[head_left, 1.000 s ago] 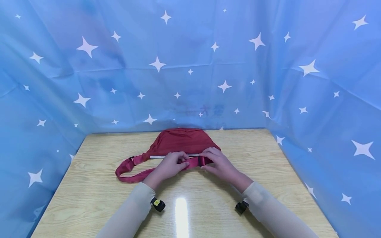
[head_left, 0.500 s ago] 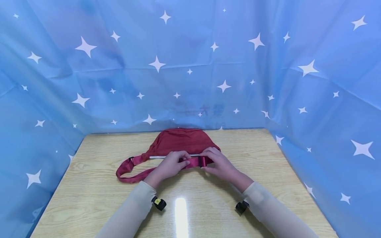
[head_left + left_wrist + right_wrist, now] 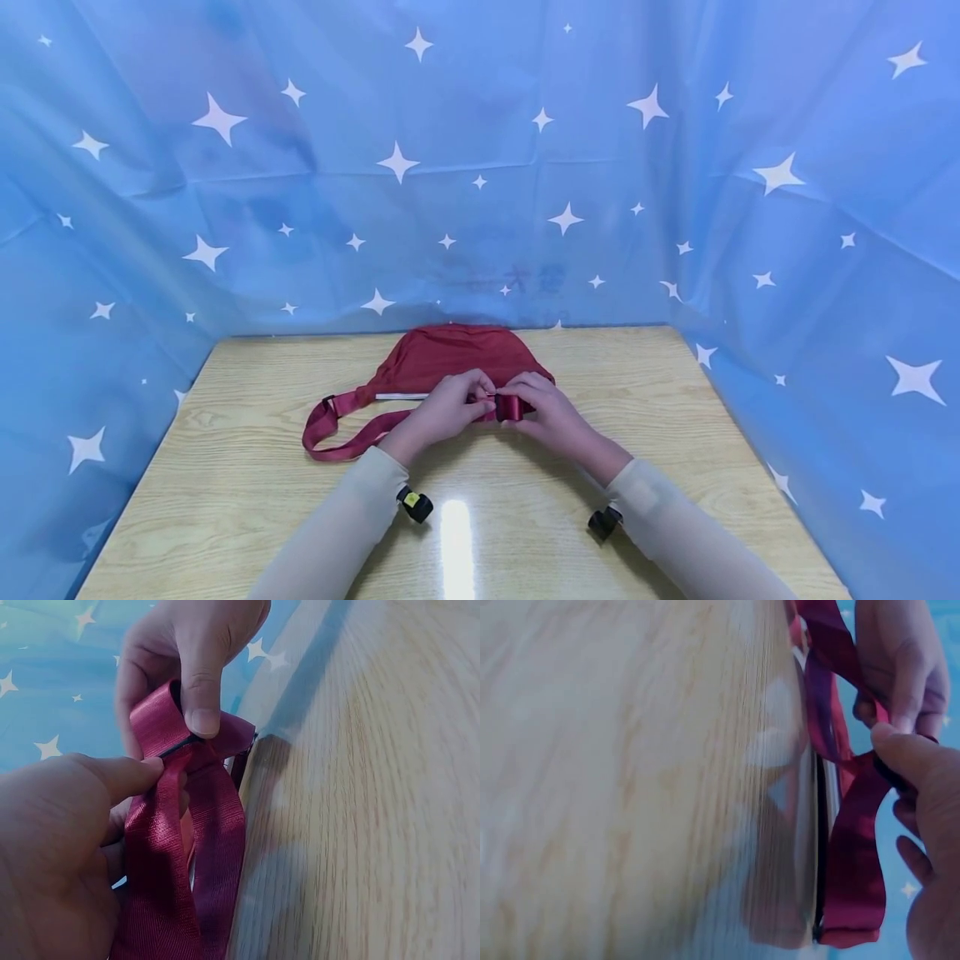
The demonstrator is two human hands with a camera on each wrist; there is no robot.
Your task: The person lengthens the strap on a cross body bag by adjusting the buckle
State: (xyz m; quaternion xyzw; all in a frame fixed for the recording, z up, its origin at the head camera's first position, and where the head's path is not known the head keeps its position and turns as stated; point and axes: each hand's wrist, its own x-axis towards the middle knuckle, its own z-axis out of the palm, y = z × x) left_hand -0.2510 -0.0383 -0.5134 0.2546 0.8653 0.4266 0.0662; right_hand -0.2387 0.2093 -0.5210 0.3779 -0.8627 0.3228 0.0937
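Observation:
A dark red waist bag (image 3: 457, 354) lies near the table's far edge, its strap (image 3: 322, 429) looped out to the left. With thumb and fingers, my left hand (image 3: 446, 406) pinches the strap just left of a black strap slider (image 3: 498, 407). My right hand (image 3: 547, 406) grips the slider, its thumb on the near side. A small loop of webbing (image 3: 159, 716) stands up beyond the slider in the left wrist view. In the right wrist view, strap webbing (image 3: 859, 859) hangs below the right thumb. Fingers hide part of the slider.
A pale wood-grain table (image 3: 262, 517) carries the bag, with a bright light reflection near the front. Blue cloth with white stars (image 3: 480, 125) hangs behind and at both sides. A white-and-black zipper (image 3: 400, 397) runs along the bag's near edge.
My left hand has moved right along the strap, close to my right hand. The strap's left loop has shifted slightly right. My right hand has barely moved and keeps its grip.

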